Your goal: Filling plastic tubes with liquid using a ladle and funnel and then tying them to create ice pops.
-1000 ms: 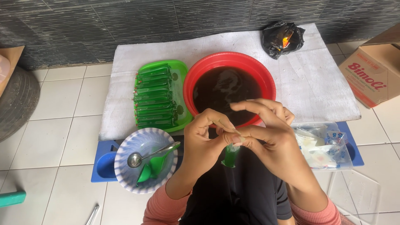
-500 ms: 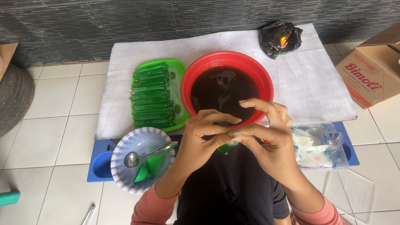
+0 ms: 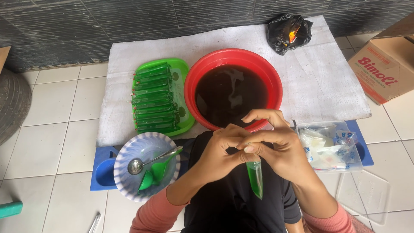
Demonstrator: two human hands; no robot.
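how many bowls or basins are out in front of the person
2: a red basin of dark liquid on the white board, right of the green tray, and a small white-and-blue bowl with a ladle and green funnel, left of the hands. None seem hidden.

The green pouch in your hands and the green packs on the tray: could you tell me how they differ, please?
The green pouch hangs upright, pinched at its top by both hands; the green packs lie flat, stacked in a row on the green tray. The pouch is single; the packs are many. Both are slim, clear sleeves of green filling.
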